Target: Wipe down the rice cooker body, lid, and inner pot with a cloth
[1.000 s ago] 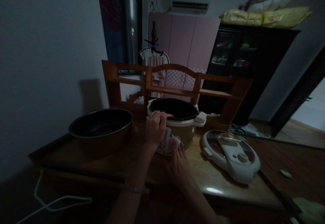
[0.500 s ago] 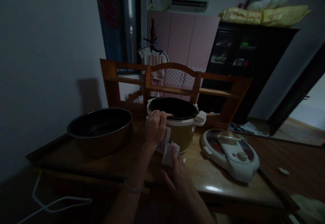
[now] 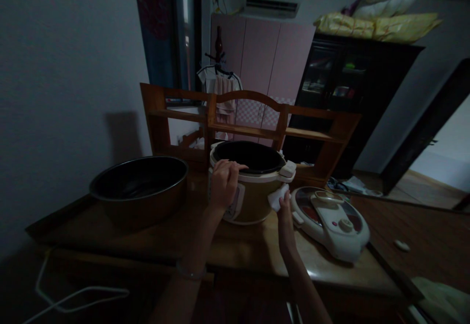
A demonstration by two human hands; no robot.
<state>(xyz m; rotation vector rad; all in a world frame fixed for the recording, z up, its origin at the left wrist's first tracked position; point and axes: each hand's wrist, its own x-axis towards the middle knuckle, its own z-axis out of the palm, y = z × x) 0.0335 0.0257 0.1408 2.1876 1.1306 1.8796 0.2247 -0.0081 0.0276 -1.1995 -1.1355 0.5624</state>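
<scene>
Head: cloth [image 3: 275, 199] between right fingers [image 3: 284, 199] and cooker [image 3: 257, 197]

A: Where are the hands?
B: The left hand [image 3: 223, 185] grips the near rim of the round olive-yellow electric cooker [image 3: 257, 201]. The right hand [image 3: 285, 214] presses a small white cloth [image 3: 276, 199] against its right side.
A: Around it?
B: A wide dark metal basin [image 3: 139, 194] on the left and a round white cooker lid [image 3: 338, 223] on the right, both on the brown wooden table [image 3: 242, 248].

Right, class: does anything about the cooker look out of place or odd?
The lid is off the cooker, lying on the table to its right, near the edge. No spill or damage shows. The left hand grips its rim; the right hand presses a cloth to its side.
</scene>
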